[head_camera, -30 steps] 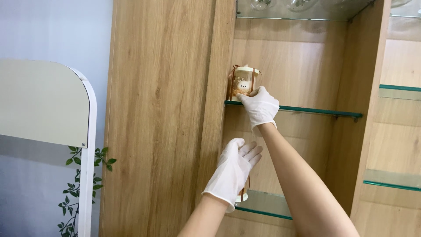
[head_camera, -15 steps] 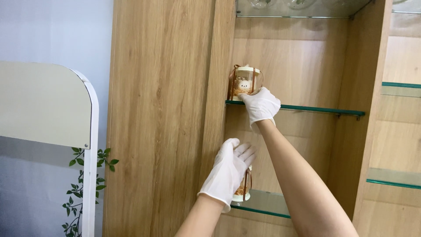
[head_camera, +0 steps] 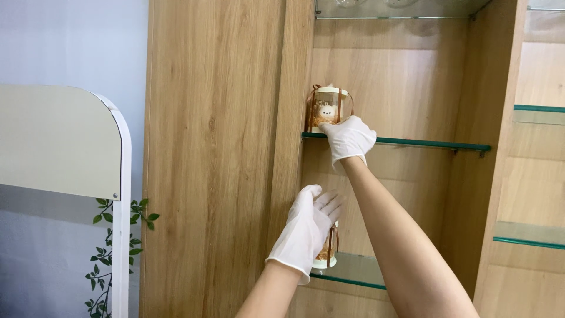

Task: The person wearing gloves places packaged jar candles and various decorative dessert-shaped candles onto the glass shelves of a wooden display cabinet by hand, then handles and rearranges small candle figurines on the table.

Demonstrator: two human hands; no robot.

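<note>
R hand is gripping the clear gift jar w/ fingers closed at its base, steadying it on the upper glass shelf, while L hand, fingers loosely spread, is covering the lower jar.

A single head-worn view looks forward and slightly upward, close to a tall light-wood shelf cabinet, its green-edged glass shelves right of centre; a white wall, probably farther back, fills the left edge.

Both hands gloved; right hand raised, curled; left hand lower, fingers spread.
</note>
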